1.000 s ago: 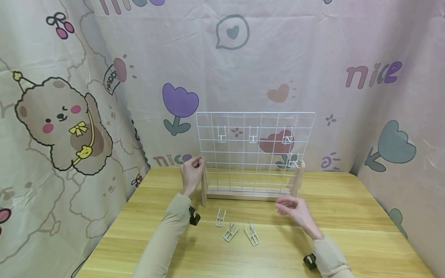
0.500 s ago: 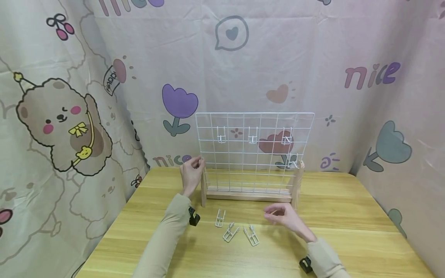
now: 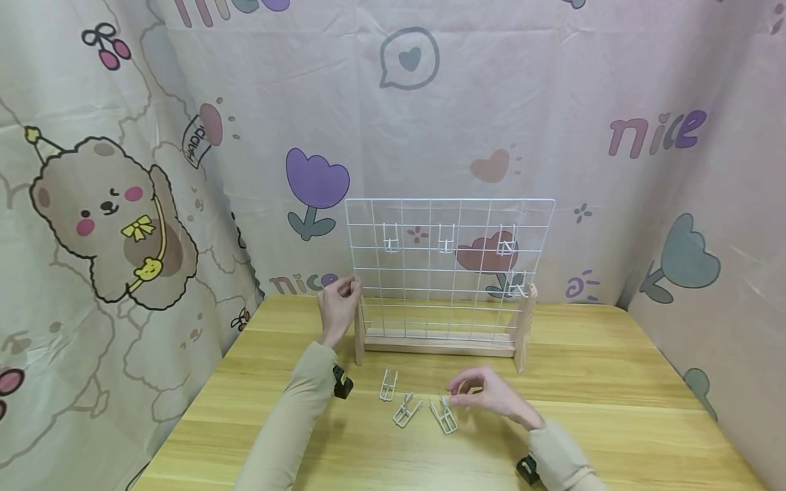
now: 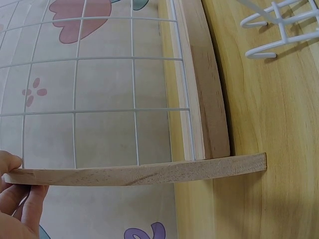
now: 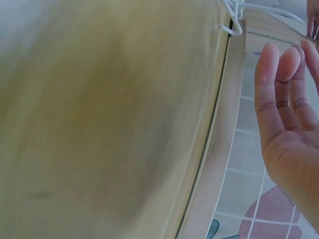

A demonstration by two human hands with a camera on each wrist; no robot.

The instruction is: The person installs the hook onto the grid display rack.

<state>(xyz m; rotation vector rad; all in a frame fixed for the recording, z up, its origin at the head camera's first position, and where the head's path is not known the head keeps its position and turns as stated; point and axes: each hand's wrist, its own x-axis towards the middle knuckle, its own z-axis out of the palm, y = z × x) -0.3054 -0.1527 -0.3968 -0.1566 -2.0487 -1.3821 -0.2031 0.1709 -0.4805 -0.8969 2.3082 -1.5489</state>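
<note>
Pinching the top of the pale wooden left post (image 3: 359, 327) of the white wire grid panel (image 3: 448, 266), the left hand (image 3: 339, 307) has a closed grip that steadies the stand on the wooden desk (image 3: 614, 402). The right hand (image 3: 485, 395) hovers with loosely curled fingers, holding nothing, just beside the rightmost of three white wire hooks (image 3: 443, 414) lying in front of the stand. Four more hooks hang on the grid. Such a thin hook could slip from a shallow pinch, and a nudge might scatter its neighbours (image 3: 408, 409).
</note>
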